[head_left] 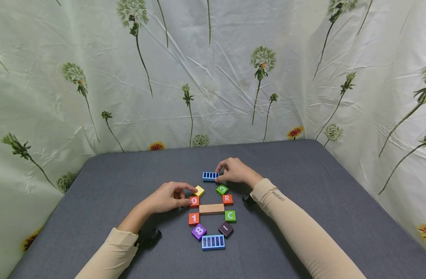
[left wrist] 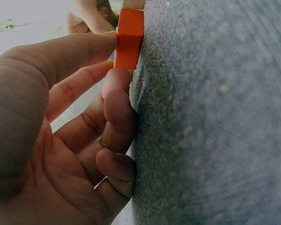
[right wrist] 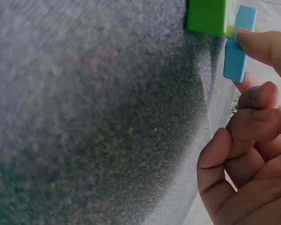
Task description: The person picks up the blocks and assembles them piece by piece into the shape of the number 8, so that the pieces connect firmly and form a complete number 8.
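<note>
In the head view my left hand [head_left: 169, 198] reaches from the left, its thumb touching the red 0 block [head_left: 194, 201] and its index finger at the yellow block [head_left: 199, 191]. The left wrist view shows the thumb against a red-orange block [left wrist: 130, 33]. With thumb and fingers, my right hand [head_left: 235, 171] pinches the right end of a blue block with dark bars [head_left: 209, 176], behind the yellow block and the green 3 block [head_left: 222, 189]. In the right wrist view this blue block [right wrist: 240, 44] stands on edge beside a green block [right wrist: 206, 16].
Nearer me are a red R block [head_left: 228, 199], a plain wooden block [head_left: 211, 209], a red 1 block [head_left: 194, 219], a green C block [head_left: 230, 216], a purple 8 block [head_left: 199, 231], a dark block [head_left: 226, 229] and another blue barred block [head_left: 213, 242] on the grey tabletop [head_left: 268, 248].
</note>
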A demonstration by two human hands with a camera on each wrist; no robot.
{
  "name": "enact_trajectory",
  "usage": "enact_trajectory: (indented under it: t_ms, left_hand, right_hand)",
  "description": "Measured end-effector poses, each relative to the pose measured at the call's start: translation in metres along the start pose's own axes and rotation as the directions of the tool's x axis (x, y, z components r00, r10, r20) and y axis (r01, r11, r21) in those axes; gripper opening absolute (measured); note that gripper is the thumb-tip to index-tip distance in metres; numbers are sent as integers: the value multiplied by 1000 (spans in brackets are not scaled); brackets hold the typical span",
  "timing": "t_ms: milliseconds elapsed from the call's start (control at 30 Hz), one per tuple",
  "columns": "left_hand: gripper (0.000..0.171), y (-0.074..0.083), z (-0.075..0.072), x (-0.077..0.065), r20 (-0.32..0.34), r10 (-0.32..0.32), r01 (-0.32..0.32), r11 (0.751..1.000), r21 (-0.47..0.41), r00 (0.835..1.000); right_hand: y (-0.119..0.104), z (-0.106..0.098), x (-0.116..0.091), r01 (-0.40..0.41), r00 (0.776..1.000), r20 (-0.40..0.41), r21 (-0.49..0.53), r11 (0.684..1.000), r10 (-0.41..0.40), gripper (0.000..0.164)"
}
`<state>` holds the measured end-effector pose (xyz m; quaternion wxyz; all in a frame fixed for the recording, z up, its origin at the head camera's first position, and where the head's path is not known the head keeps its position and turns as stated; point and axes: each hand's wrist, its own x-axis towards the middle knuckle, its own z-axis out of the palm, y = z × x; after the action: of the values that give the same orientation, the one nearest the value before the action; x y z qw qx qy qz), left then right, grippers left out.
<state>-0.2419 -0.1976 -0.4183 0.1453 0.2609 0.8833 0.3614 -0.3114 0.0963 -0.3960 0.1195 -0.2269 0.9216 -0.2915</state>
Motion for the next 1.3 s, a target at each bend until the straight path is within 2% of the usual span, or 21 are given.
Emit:
enact_trajectory:
  t_ms: [400,633,900,1300]
  left_hand:
    - [33,3,-1,-2,1,12,-12,1000,0,1000]
    - [33,4,-1,-1,1,10,-10,1000,4,1000]
    - [33,4,-1,-1,1,14,-14,1000,6,1000]
    - [32,3,0,-1,3,16,-16,1000,1,1000]
  right_hand:
    - [-4,-1,-2,11,998,60,10,1000,-12,23]
    - [-1,-1,0,16,998,66,9,1000,-17,25]
    - [0,3,2,18,997,68,11,1000,-19,18]
    - [-2,3,-3,36,993,109,36,999,-40,18]
